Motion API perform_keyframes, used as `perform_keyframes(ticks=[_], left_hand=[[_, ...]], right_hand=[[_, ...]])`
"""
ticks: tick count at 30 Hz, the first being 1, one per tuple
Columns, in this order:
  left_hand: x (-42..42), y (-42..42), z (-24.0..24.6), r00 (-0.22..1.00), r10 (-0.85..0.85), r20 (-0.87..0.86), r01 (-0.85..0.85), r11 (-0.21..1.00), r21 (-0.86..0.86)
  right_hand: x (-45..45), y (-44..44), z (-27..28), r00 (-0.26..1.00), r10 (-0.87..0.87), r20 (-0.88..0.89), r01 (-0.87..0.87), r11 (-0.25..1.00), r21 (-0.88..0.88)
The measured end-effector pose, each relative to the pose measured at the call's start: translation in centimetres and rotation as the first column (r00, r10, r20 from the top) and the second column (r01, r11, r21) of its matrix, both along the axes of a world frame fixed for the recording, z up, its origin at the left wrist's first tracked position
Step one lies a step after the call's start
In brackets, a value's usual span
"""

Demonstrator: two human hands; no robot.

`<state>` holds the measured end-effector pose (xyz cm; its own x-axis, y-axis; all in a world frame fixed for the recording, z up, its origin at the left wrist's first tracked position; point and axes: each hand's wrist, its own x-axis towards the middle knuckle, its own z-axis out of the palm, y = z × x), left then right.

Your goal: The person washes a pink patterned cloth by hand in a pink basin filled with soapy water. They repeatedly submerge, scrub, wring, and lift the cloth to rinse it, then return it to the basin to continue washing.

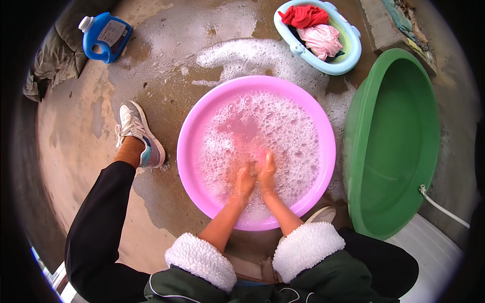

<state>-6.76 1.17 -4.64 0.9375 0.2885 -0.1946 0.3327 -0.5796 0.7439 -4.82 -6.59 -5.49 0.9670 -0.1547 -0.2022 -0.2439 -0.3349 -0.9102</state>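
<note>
A round pink plastic basin (189, 117) filled with foamy water stands before me. My left hand (244, 181) and my right hand (267, 171) are close together inside it, near its front half. Both have curled fingers, and their lower parts are sunk in cloudy suds. Against the fingers of the right hand shows a small bright pink patch (260, 153), perhaps wet cloth. Foam and water hide what is under the hands, so I cannot tell what either one grips. White fleece cuffs are pushed up both forearms.
A large green tub (401, 144) stands on its side at the right, beside a white hose (443, 210). Behind the basin, a light-blue oval tub (329, 68) holds red cloth (305, 16) and pink cloth (321, 39). A blue detergent jug (108, 36) lies far left. Suds cover wet concrete (155, 79).
</note>
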Motion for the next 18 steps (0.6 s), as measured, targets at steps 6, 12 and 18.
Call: perform_keyframes(ticks=[6,12,18], left_hand=[[-1.3,1.6,-5.1,0.861,-0.204,-0.466,0.272,0.959,0.084],[0.8,3.0,-4.5,0.757,-0.253,-0.603,0.321,0.947,0.006],[5.4,5.0,0.7,0.773,-0.244,-0.586,0.143,0.966,-0.214]], right_hand=[[0.6,-1.8,-1.7,0.914,0.167,-0.371,-0.226,0.966,-0.123],[3.8,-1.8,1.1,0.740,0.369,-0.562,-0.580,0.773,-0.256],[10.8,-0.8,7.5,0.555,0.430,-0.712,-0.803,0.502,-0.323]])
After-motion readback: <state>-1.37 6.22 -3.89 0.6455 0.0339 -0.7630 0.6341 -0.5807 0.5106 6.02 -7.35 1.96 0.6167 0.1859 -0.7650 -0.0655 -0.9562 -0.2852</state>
